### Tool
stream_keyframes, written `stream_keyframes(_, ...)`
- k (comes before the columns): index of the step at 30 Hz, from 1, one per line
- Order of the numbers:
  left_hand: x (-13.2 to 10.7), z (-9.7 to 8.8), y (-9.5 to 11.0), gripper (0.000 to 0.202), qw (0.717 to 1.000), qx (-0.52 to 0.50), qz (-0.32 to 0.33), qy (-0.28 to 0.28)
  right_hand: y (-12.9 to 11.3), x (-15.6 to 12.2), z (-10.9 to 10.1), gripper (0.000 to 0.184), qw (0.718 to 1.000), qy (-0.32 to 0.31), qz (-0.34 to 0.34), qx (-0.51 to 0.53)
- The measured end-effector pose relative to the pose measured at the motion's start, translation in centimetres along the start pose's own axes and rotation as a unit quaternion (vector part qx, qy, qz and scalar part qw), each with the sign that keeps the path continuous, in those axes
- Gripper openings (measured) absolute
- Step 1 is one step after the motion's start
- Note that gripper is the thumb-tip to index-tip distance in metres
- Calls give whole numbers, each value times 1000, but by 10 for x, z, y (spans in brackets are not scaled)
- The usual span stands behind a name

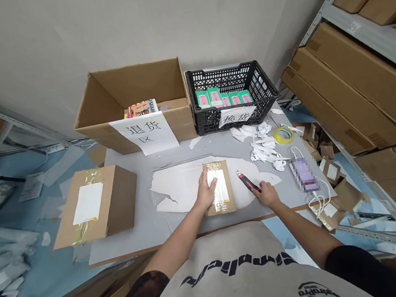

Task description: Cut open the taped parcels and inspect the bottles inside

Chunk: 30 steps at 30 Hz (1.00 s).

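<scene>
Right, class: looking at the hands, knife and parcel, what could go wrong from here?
1. The right hand meets the red-and-black utility knife close to the left hand, flat on the small brown taped cardboard parcel; a slip might cut fingers.
2. The large brown cardboard box seems to overhang the left edge of the grey table; a nudge could tip it.

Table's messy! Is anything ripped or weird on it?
Yes. The white sheet under the small parcel is torn and ragged along its left edge, and crumpled paper scraps lie heaped near the tape roll.
</scene>
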<state>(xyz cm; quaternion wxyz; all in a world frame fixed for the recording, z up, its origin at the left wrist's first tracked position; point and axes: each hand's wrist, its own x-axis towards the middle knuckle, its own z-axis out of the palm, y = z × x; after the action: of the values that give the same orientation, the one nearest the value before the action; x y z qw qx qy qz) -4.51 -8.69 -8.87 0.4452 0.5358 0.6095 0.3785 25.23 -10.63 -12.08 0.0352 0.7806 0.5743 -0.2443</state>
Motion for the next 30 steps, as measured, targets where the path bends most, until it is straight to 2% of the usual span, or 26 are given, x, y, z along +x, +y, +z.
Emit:
stream_keyframes(3,-2,8,0,68,1000,-9,-8,23,-9,-2,7,38,998,-33,-44,9)
stream_keyframes(7,-3,13,2,59,998,-30,-29,46,-23,-5,6,31,988,-62,-25,140)
stream_keyframes(11,-5,6,4,57,998,-24,-40,34,-27,-6,-9,18,972,-90,-10,216)
stream_keyframes(14,-12,-3,4,60,1000,13,-21,19,-34,-17,-25,20,952,-107,-8,285)
stream_keyframes(16,-18,-9,3,60,999,44,7,1,-44,-31,-37,24,932,-110,-20,344)
stream_keyframes(18,-25,-11,2,60,997,67,27,-18,-61,-47,-49,28,896,-121,-48,425)
stream_keyframes(20,-31,-8,1,61,997,74,27,-28,-82,-62,-58,37,857,-141,-84,488)
stream_keyframes(21,-33,-5,1,60,997,70,19,-28,-92,-68,-61,40,849,-147,-102,497)
stream_keyframes(23,-36,3,1,60,998,58,2,-18,-109,-74,-65,35,864,-136,-134,466)
stream_keyframes(25,-37,13,1,60,999,49,-6,-3,-120,-76,-66,29,899,-95,-160,395)
stream_keyframes(27,-37,21,2,59,999,47,-3,12,-124,-76,-64,30,933,-39,-169,314)
stream_keyframes(30,-39,26,3,59,998,52,3,31,-123,-76,-61,35,960,13,-165,224)
